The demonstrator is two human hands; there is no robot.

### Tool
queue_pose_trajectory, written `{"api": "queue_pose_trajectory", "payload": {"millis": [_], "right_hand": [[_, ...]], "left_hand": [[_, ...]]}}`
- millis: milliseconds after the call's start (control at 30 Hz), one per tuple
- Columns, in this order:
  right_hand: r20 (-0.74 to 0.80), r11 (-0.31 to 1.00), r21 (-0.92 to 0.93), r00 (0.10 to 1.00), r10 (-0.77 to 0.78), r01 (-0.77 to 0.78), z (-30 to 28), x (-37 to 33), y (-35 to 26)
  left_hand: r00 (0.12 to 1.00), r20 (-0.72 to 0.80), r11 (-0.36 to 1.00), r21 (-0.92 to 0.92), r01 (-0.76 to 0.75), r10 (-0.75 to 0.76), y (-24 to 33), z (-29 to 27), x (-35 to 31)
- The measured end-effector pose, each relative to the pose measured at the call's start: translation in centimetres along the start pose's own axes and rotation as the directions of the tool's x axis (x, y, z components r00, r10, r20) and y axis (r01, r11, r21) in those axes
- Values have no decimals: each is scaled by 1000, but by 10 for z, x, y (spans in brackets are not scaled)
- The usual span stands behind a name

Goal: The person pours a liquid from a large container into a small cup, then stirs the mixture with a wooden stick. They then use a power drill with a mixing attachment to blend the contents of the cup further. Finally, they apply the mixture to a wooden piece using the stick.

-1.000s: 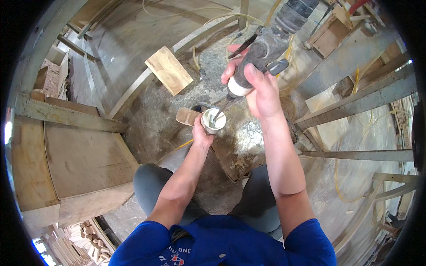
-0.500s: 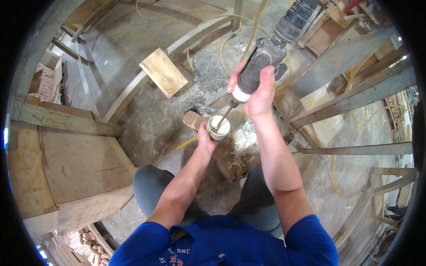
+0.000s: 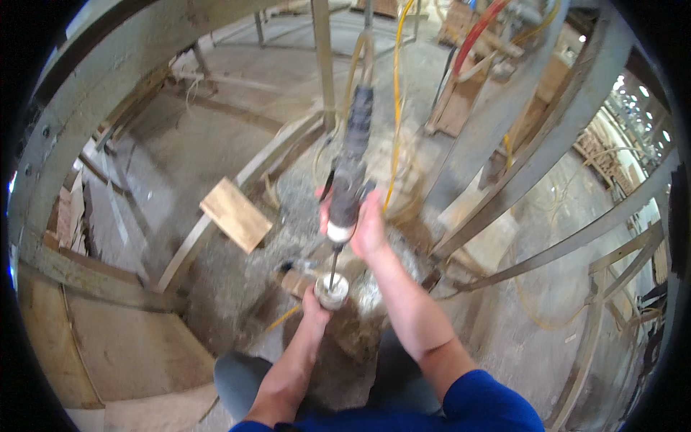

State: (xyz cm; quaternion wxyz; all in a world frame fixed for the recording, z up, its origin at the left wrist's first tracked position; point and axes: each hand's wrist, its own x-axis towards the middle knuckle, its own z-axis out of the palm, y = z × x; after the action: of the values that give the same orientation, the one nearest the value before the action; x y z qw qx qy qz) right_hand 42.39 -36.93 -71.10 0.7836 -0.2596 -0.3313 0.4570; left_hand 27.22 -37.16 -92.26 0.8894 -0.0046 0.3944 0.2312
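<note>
I have the right hand (image 3: 369, 229) wrapped around the body of a dark power tool (image 3: 348, 189) in the middle of the frame, its fingers (image 3: 324, 214) closed about the casing, with some of them showing on the left side and the thumb side of the hand on the right. The tool stretches up toward the top edge, and below its white collar (image 3: 340, 232) a thin rod (image 3: 334, 265) points down into a small whitish cup (image 3: 331, 295), just below centre. The rod's end is inside the rim; blur keeps me from telling whether it touches the bottom.

My left hand (image 3: 315, 306) grips that cup from its lower left, fingers curled in against the wall and holding it mouth up, clear of my knees.

Just to the upper left of the cup I see a small brown wooden block (image 3: 295, 283); I can't tell whether the hand touches it. Further toward the left, a pale rectangular board (image 3: 236, 214) lies across a curved bar (image 3: 188, 252). A yellow hose (image 3: 396, 108) runs down from the top edge, right of the tool, and a plywood panel (image 3: 133, 345) fills the lower left.
</note>
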Motion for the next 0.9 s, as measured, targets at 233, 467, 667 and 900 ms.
{"api": "queue_pose_trajectory", "payload": {"millis": [233, 467, 667, 900], "right_hand": [[-103, 951, -309, 993, -53, 19, 23, -6, -4], [-104, 973, -193, 984, -146, 124, 3, -11, -1], [-121, 964, -244, 983, -138, 106, -3, -8, -2], [-103, 997, -76, 994, -36, 28, 7, 0, -17]], "left_hand": [[998, -5, 994, 84, -68, 69, 11, 5, -5], [994, -27, 987, 126, -104, 108, 15, 13, -8], [989, -8, 982, 120, -143, 145, 18, 17, -18], [998, 6, 982, 175, -69, 69, 56, 26, -41]]}}
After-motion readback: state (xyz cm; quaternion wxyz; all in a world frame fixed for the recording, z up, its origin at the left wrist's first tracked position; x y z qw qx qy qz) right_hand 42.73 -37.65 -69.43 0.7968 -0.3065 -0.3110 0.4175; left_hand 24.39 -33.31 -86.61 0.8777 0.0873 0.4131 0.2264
